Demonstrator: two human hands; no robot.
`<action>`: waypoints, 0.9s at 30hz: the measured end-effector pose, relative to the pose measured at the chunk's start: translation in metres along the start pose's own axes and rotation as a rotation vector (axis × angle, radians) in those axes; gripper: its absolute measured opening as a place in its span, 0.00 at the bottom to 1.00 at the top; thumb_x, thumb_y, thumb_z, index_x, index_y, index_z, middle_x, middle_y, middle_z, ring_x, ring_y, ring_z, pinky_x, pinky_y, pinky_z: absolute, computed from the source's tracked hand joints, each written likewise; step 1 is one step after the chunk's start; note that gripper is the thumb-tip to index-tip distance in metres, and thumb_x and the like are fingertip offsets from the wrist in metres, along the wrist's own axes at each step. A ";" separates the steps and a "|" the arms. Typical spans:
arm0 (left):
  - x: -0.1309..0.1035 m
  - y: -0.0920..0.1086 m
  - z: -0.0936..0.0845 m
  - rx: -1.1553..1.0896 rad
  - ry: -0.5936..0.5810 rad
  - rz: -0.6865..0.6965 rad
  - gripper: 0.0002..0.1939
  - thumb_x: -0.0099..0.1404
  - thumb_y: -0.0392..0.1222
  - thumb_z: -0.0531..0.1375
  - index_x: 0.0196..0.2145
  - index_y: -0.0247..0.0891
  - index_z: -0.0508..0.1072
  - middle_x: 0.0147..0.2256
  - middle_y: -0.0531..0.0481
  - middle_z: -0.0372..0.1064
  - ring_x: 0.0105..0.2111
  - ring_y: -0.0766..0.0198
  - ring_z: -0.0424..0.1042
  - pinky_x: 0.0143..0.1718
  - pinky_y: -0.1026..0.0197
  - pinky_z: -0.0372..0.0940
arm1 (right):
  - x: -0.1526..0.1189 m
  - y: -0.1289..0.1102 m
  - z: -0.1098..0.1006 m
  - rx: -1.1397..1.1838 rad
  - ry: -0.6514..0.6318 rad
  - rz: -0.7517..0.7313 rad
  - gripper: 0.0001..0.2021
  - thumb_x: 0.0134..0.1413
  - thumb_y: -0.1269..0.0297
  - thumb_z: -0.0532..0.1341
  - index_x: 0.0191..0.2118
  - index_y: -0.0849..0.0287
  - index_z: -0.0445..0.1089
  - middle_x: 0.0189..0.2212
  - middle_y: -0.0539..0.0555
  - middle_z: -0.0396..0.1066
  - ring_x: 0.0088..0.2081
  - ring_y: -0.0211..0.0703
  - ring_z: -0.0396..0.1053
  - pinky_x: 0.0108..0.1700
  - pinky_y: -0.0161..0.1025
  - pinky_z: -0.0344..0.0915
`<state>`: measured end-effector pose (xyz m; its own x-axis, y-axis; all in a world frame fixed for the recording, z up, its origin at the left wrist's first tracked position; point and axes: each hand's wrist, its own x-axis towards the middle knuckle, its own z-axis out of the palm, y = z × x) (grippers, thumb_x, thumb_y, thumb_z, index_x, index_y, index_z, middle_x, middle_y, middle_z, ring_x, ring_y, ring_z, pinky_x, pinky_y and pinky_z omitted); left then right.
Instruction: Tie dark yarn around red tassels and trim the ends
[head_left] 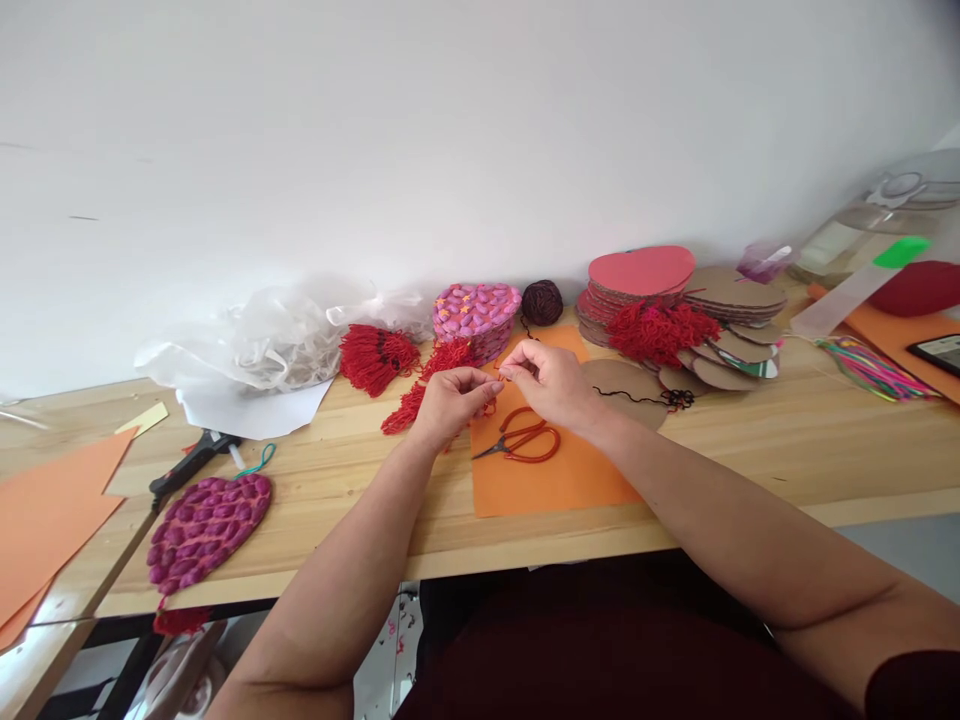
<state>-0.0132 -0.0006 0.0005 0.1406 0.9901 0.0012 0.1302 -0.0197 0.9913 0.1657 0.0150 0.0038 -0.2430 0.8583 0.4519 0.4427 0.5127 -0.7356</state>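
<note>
My left hand (pixel 455 402) and my right hand (pixel 551 382) meet above an orange sheet (pixel 577 490), thumb and forefinger pinched on each. A thin strand of red yarn (pixel 502 369) shows between the fingertips, partly hidden by them. Just below lie orange-handled scissors (pixel 536 444) with slightly parted blades pointing left. Behind my left hand are red yarn tassels (pixel 409 405), with another bundle of red tassels (pixel 377 360) further left. A ball of dark yarn (pixel 541 302) sits by the wall, beside a stack of pink-and-purple decorated hearts (pixel 477 312).
Cardboard hearts (pixel 735 290) and red-topped hearts (pixel 641 270) are stacked at right, with red tassels (pixel 660 330) against them. Left are a plastic bag (pixel 255 340), a glue gun (pixel 193 463) and a purple heart (pixel 210 530). Colourful cords (pixel 874 368) and a phone (pixel 941 350) lie far right.
</note>
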 end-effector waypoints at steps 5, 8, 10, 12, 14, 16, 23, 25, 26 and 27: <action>0.000 -0.001 0.003 0.002 -0.073 -0.063 0.16 0.52 0.50 0.71 0.29 0.34 0.76 0.19 0.54 0.69 0.16 0.72 0.62 0.18 0.69 0.59 | 0.003 0.004 -0.001 0.091 0.029 0.029 0.07 0.59 0.62 0.61 0.31 0.58 0.70 0.25 0.50 0.72 0.25 0.36 0.63 0.31 0.36 0.58; -0.001 -0.001 0.006 -0.060 -0.073 -0.083 0.18 0.51 0.50 0.72 0.29 0.34 0.74 0.21 0.53 0.71 0.16 0.72 0.65 0.18 0.69 0.61 | 0.008 0.008 -0.004 0.271 0.124 0.119 0.09 0.58 0.58 0.61 0.32 0.57 0.68 0.26 0.50 0.70 0.26 0.36 0.64 0.29 0.36 0.60; -0.001 0.000 0.007 -0.140 -0.035 -0.073 0.20 0.51 0.52 0.72 0.31 0.35 0.73 0.25 0.52 0.74 0.16 0.72 0.67 0.18 0.68 0.63 | 0.011 0.010 -0.005 0.383 0.149 0.209 0.10 0.57 0.56 0.62 0.33 0.57 0.67 0.26 0.49 0.70 0.25 0.36 0.64 0.27 0.35 0.59; -0.002 0.003 0.007 -0.216 0.014 -0.068 0.21 0.51 0.53 0.71 0.33 0.36 0.71 0.29 0.51 0.75 0.16 0.71 0.69 0.18 0.68 0.65 | 0.012 0.010 -0.006 0.451 0.087 0.320 0.11 0.53 0.55 0.65 0.33 0.57 0.68 0.25 0.49 0.69 0.24 0.35 0.62 0.24 0.33 0.57; -0.004 0.005 0.006 -0.277 0.043 -0.081 0.22 0.50 0.53 0.72 0.34 0.37 0.70 0.28 0.54 0.73 0.16 0.69 0.70 0.17 0.67 0.67 | 0.012 0.008 -0.006 0.515 -0.062 0.428 0.13 0.48 0.55 0.69 0.32 0.59 0.71 0.25 0.49 0.68 0.24 0.34 0.61 0.22 0.33 0.56; -0.005 0.008 0.005 -0.321 0.047 -0.101 0.23 0.48 0.53 0.72 0.34 0.37 0.70 0.24 0.57 0.70 0.16 0.67 0.71 0.16 0.66 0.68 | 0.010 0.005 -0.003 0.630 -0.212 0.516 0.16 0.41 0.55 0.72 0.33 0.60 0.74 0.25 0.48 0.68 0.24 0.33 0.60 0.21 0.32 0.54; -0.008 0.011 0.008 -0.415 -0.052 -0.169 0.25 0.46 0.51 0.73 0.37 0.39 0.68 0.23 0.58 0.69 0.17 0.62 0.74 0.16 0.62 0.70 | 0.003 0.002 0.005 0.888 -0.375 0.638 0.19 0.38 0.53 0.76 0.33 0.62 0.77 0.17 0.44 0.64 0.19 0.29 0.54 0.19 0.31 0.46; -0.008 0.011 0.009 -0.434 -0.065 -0.180 0.24 0.47 0.50 0.72 0.37 0.40 0.68 0.24 0.57 0.70 0.17 0.62 0.74 0.16 0.62 0.71 | 0.002 0.003 0.007 0.929 -0.373 0.666 0.18 0.38 0.54 0.76 0.33 0.61 0.77 0.17 0.44 0.65 0.18 0.29 0.55 0.20 0.31 0.46; -0.008 0.011 0.008 -0.443 -0.072 -0.185 0.24 0.48 0.50 0.72 0.37 0.40 0.67 0.25 0.56 0.71 0.17 0.61 0.74 0.16 0.61 0.71 | 0.002 0.004 0.008 0.946 -0.375 0.674 0.18 0.38 0.55 0.76 0.33 0.61 0.76 0.18 0.45 0.66 0.19 0.30 0.56 0.20 0.31 0.46; -0.008 0.012 0.008 -0.451 -0.078 -0.188 0.24 0.48 0.50 0.72 0.38 0.40 0.67 0.25 0.56 0.71 0.17 0.61 0.74 0.16 0.61 0.71 | 0.001 0.005 0.009 0.960 -0.383 0.678 0.17 0.38 0.56 0.76 0.32 0.61 0.76 0.18 0.45 0.66 0.19 0.30 0.57 0.20 0.31 0.47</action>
<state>-0.0048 -0.0097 0.0108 0.2310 0.9569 -0.1761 -0.2753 0.2379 0.9315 0.1598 0.0186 -0.0038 -0.5197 0.8248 -0.2229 -0.1953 -0.3686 -0.9088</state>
